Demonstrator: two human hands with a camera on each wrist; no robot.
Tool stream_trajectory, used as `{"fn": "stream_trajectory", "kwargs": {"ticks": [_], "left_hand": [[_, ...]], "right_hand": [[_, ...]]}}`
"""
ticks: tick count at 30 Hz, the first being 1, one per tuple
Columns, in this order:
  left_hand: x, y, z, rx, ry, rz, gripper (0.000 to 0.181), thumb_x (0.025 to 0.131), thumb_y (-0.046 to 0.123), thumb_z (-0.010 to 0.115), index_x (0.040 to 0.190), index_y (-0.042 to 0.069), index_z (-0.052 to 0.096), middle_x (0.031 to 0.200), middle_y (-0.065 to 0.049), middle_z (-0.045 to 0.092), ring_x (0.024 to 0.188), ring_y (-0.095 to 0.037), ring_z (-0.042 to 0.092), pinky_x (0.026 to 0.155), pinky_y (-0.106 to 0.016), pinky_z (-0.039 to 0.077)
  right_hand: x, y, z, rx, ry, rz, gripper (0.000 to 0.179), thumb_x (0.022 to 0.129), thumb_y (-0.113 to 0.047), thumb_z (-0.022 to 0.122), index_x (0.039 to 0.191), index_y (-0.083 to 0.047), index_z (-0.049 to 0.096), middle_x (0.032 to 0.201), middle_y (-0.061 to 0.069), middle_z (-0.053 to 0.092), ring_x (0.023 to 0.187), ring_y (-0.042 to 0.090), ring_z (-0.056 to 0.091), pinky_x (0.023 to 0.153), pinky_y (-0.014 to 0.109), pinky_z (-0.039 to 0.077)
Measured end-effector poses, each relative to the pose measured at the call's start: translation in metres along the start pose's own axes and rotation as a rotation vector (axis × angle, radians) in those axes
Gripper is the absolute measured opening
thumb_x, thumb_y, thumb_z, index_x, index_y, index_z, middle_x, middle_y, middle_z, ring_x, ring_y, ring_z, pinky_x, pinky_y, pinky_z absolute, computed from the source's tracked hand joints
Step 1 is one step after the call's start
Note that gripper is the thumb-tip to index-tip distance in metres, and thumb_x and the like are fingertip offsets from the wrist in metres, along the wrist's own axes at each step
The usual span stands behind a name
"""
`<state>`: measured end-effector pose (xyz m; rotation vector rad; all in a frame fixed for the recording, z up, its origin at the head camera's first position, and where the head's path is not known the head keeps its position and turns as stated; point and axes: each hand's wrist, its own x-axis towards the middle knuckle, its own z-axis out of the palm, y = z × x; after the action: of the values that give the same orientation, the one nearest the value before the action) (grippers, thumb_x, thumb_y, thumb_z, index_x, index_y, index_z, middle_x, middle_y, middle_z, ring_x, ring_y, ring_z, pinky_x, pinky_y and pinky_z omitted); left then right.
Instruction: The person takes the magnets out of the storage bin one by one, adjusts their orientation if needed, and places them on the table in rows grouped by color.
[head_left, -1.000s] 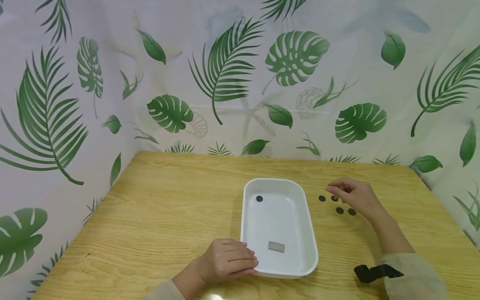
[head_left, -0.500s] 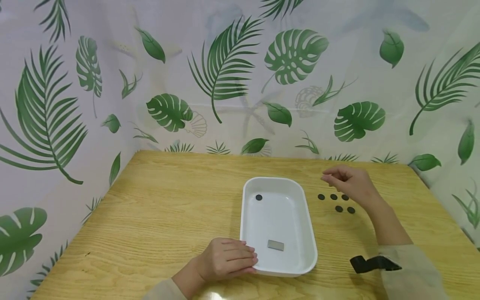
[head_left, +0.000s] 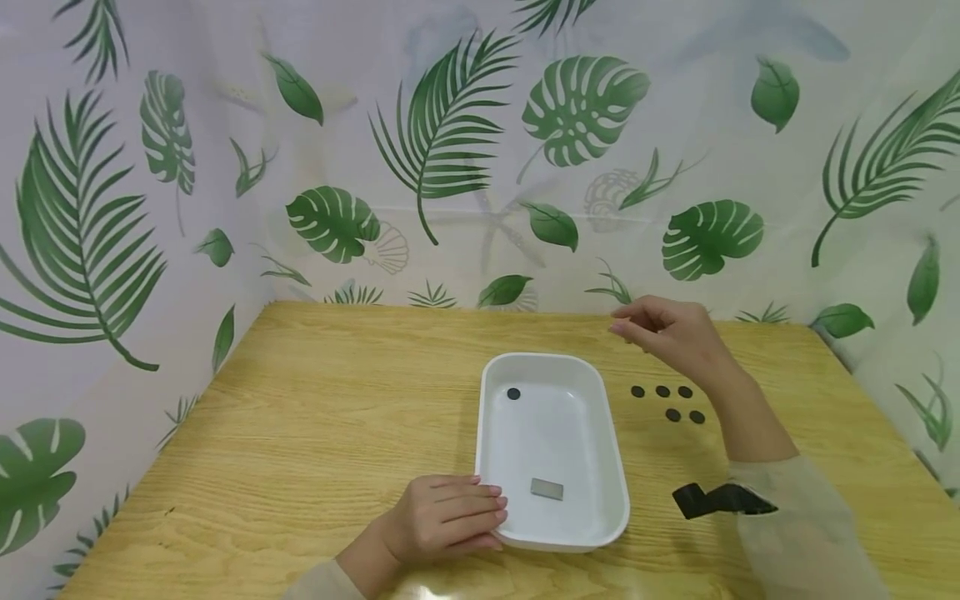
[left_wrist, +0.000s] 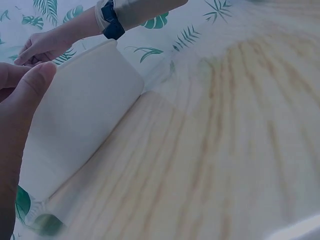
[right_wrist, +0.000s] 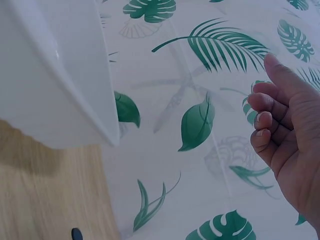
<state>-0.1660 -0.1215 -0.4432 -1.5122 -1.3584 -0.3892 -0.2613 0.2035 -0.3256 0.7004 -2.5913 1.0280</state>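
A white rectangular tray point(head_left: 613, 475) stands on the wooden table. Inside it lie a small black disc point(head_left: 513, 393) near the far left corner and a flat grey rectangular block point(head_left: 547, 489) nearer the front. My left hand point(head_left: 453, 515) rests on the tray's near left corner, fingers over the rim. Raised above the table's far side is my right hand point(head_left: 675, 337), to the right of the tray, with fingers bent and thumb close by; I cannot tell whether something small sits in them. Several black discs point(head_left: 663, 392) lie on the table below this hand.
Leaf-printed cloth point(head_left: 465, 208) hangs behind the table and along both sides. The tabletop point(head_left: 337, 392) shows bare wood grain left of the tray. A dark strap point(head_left: 723, 500) is fixed at the right sleeve.
My right hand has risen away from the discs and shifted left, uncovering those it overlapped. My left hand stays at the tray's corner. The discs and the block keep their places.
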Motion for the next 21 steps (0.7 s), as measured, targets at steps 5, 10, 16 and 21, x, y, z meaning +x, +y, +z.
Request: {"fn": "stream_trajectory", "kwargs": {"ticks": [5,10,16,21], "left_hand": [[0.0,0.001,-0.003,0.011,-0.009,0.013,0.027,0.081,0.035,0.074,0.088,0.009,0.075,0.089,-0.005,0.074,0.085,-0.015,0.071,0.082,-0.028,0.058],[0.001,0.001,-0.004,0.018,-0.014,0.027,0.027,0.082,0.036,0.073,0.089,0.01,0.075,0.089,-0.005,0.074,0.085,-0.016,0.071,0.078,-0.028,0.059],[0.0,0.0,-0.004,0.011,-0.003,0.019,0.026,0.082,0.034,0.074,0.087,0.009,0.075,0.088,-0.006,0.074,0.084,-0.017,0.071,0.076,-0.029,0.059],[-0.002,-0.001,-0.003,0.001,-0.007,0.018,0.025,0.08,0.032,0.076,0.085,0.007,0.075,0.088,-0.008,0.074,0.084,-0.017,0.071,0.079,-0.028,0.058]], "right_hand": [[0.011,-0.01,0.002,0.004,0.038,-0.115,0.013,0.087,-0.015,0.069,0.097,-0.007,0.07,0.067,-0.002,0.059,0.055,0.008,0.047,0.045,0.016,0.041],[0.022,-0.018,0.007,0.052,0.059,-0.222,0.014,0.082,-0.004,0.072,0.096,-0.006,0.07,0.067,-0.002,0.06,0.054,0.006,0.046,0.045,0.014,0.04],[0.037,-0.029,0.017,0.151,0.056,-0.243,0.013,0.082,-0.001,0.071,0.094,-0.004,0.07,0.067,0.004,0.062,0.053,0.008,0.049,0.045,0.015,0.043],[0.043,-0.035,0.032,0.275,0.03,-0.156,0.011,0.087,-0.007,0.068,0.095,-0.001,0.07,0.071,0.008,0.064,0.056,0.016,0.055,0.048,0.02,0.049]]}}
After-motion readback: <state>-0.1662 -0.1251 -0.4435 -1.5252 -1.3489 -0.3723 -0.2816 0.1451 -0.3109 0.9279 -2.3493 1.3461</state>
